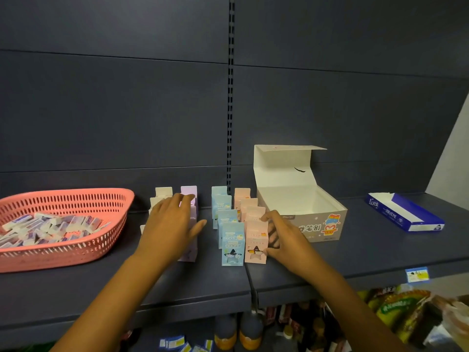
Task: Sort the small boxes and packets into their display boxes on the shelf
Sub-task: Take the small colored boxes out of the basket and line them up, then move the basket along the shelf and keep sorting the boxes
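— Pink card first: what has the right hand (279, 237) got hold of?

— The nearest pink box (255, 246) in its row. The fingers are curled round the box's right side, thumb low near its base, fingertips up by the top edge. It stands upright on the dark shelf (368, 252).

— And the left hand (172, 229)?

— Spread fairly wide, fingers nearly straight, lying over the purple boxes (189, 196). The thumb sticks out to the right, towards the blue row. Whether it actually grips any box I cannot tell; the palm hides the near ones.

— How do the small boxes look?

— Tall, narrow cartons with a star-shaped window low on the front. Four rows run from near to far: cream boxes (162, 193) at far left, then purple, then blue boxes (232, 246), then pink. The blue and pink rows stand side by side, touching or nearly so.

— Where is the display box?

— The open display box (319, 224) sits just right of the pink row, right behind the right hand, lid flipped up against the back panel. Its inside looks bare from here.

— Anything else on the shelf?

— A pink basket (66, 255) at the left, holding small white and purple packets (50, 227), and a blue tray box (406, 212) well apart at the far right.
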### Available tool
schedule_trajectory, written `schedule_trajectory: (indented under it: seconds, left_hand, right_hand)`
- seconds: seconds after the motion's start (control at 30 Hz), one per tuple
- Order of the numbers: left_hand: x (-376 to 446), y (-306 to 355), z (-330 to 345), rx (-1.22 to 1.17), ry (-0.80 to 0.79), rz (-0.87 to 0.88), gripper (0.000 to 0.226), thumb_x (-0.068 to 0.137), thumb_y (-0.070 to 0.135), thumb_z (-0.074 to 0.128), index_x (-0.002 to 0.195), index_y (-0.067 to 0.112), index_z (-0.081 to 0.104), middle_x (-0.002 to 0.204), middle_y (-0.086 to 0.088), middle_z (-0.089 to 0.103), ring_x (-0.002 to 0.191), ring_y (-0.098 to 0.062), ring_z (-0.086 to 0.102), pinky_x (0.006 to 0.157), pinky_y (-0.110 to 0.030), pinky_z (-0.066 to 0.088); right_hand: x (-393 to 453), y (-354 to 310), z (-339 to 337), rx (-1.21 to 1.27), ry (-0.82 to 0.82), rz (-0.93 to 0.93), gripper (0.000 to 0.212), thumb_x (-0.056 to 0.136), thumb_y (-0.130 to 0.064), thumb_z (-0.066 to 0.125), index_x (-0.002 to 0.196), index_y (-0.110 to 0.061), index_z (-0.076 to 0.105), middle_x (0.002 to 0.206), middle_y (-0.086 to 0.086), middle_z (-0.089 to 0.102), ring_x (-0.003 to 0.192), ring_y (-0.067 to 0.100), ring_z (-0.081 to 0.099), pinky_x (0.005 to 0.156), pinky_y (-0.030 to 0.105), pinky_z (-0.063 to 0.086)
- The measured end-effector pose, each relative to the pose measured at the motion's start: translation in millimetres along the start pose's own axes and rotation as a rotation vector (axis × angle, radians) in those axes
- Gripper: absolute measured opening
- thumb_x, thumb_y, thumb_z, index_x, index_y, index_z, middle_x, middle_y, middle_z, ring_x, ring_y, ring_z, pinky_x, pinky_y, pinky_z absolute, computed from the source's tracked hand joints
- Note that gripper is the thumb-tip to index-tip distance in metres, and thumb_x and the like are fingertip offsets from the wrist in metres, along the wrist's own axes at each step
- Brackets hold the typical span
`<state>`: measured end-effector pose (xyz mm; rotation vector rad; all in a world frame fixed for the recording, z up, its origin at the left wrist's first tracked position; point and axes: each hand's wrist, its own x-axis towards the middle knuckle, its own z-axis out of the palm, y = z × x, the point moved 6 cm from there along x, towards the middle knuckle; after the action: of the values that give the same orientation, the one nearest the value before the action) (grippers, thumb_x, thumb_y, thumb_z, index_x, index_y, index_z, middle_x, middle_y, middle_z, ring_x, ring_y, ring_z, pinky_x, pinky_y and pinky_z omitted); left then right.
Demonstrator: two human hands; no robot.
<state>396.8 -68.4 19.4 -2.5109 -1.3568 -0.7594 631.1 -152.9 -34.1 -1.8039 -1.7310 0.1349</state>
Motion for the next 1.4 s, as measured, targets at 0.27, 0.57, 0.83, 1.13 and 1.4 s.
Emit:
schedule_trajectory:
  seconds: [0.27,0.57,0.83,1.13,1.4]
  left_hand:
    - [-11,-19,-8,-0.056,-0.017,-0.018,0.061,0.092,0.051,0.051,0.142,0.021,0.034,0.142,-0.004,0.044,0.125,-0.024,0.047,0.102,-0.036,0.041]
    - [-24,-56,-28,-0.015,0.011,-0.078,0.06,0.09,0.052,0.053,0.139,0.019,0.041,0.132,-0.005,0.05,0.114,-0.024,0.052,0.094,-0.035,0.044]
    - [-42,-124,-48,0.009,0.017,-0.166,0.061,0.09,0.05,0.054,0.139,0.018,0.04,0.135,-0.007,0.048,0.117,-0.025,0.049,0.095,-0.036,0.042]
    - [-52,-233,-66,0.054,0.001,-0.284,0.059,0.089,0.05,0.056,0.136,0.017,0.045,0.13,-0.004,0.05,0.114,-0.024,0.052,0.091,-0.038,0.046]
    - [-56,-331,-59,0.017,-0.073,-0.397,0.06,0.089,0.048,0.057,0.138,0.017,0.042,0.136,-0.005,0.046,0.119,-0.025,0.05,0.092,-0.04,0.048]
  right_hand:
    - [2,-8,-6,-0.119,0.042,0.034,0.057,0.08,-0.031,0.073,0.12,-0.037,0.033,0.124,-0.01,0.046,0.1,0.013,0.056,0.077,0.029,0.057]
    - [24,-71,-19,-0.341,0.193,-0.062,0.056,0.09,-0.054,0.05,0.137,-0.03,0.031,0.137,-0.008,0.041,0.121,0.012,0.046,0.094,0.028,0.043]
    - [57,-138,35,-0.37,0.133,-0.164,0.07,0.088,-0.062,0.046,0.145,-0.025,0.025,0.149,-0.005,0.033,0.133,0.016,0.036,0.105,0.03,0.036]
    - [101,-227,98,-0.28,0.093,-0.27,0.066,0.087,-0.063,0.047,0.139,-0.027,0.031,0.141,-0.008,0.039,0.125,0.014,0.042,0.098,0.032,0.041]
    - [142,-289,154,-0.21,0.031,-0.341,0.06,0.084,-0.059,0.056,0.133,-0.03,0.035,0.13,-0.011,0.043,0.119,0.011,0.044,0.088,0.027,0.043]
